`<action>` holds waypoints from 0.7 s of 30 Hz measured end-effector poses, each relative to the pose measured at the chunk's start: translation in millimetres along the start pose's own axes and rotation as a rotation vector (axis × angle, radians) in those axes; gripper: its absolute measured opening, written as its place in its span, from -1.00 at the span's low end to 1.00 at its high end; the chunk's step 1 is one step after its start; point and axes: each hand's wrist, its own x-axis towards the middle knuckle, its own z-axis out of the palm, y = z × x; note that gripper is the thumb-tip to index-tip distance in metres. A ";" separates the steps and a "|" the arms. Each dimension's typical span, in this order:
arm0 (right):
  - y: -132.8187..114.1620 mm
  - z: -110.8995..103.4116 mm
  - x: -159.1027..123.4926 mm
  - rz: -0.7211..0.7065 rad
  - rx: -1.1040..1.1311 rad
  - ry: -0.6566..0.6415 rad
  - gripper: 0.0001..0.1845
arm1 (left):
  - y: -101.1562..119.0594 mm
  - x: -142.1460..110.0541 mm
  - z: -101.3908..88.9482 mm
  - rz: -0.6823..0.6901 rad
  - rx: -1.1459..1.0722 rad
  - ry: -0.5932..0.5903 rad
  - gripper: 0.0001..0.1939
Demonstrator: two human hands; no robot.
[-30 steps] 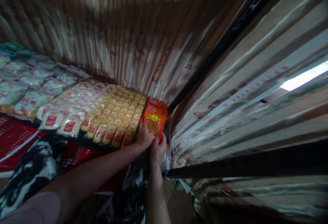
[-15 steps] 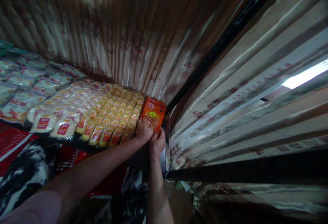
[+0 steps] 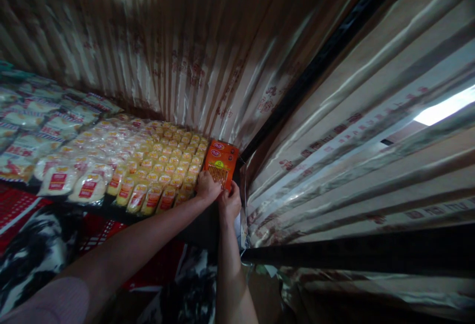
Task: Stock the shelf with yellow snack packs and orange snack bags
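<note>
An orange snack packet [image 3: 227,160] with a printed front lies at the right end of the shelf, over another like it whose top edge shows behind. Closed on its lower left edge is my left hand [image 3: 208,186]. My right hand [image 3: 230,200] pinches the lower right corner, its thumb and fingers bent around it. Directly left of the packets stand rows of small yellow wrapped cakes [image 3: 174,156]. Some fingertips are hidden behind the hands themselves.
Round white wrapped cakes [image 3: 87,185] and larger snack bags [image 3: 31,148] fill the shelf further left. A red basket [image 3: 18,208] sits below its front edge. Printed sheeting [image 3: 208,42] hangs behind, and a dark metal post [image 3: 297,89] runs along the right corner.
My right hand has shifted very slightly, and its fingers sit a little higher on the packet's corner. The left hand keeps its hold. The view has moved slightly.
</note>
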 end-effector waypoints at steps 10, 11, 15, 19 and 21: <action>-5.4 -3.1 -2.0 -0.005 -0.103 0.006 -0.46 | 1.1 2.1 3.9 -0.015 0.082 0.032 -0.64; -5.3 -3.0 -1.8 -0.013 -0.111 0.005 -0.46 | 0.7 2.6 4.1 -0.015 0.084 0.032 -0.64; -1.9 0.3 -1.9 -0.068 -0.115 0.036 -0.47 | -1.0 3.0 4.7 -0.009 0.085 0.035 -0.63; 4.7 6.1 -3.2 -0.140 -0.091 0.081 -0.48 | -2.1 1.6 5.1 -0.006 0.087 0.035 -0.63; 7.0 8.1 -3.0 -0.176 -0.067 0.099 -0.49 | -2.1 0.9 5.3 -0.006 0.088 0.033 -0.63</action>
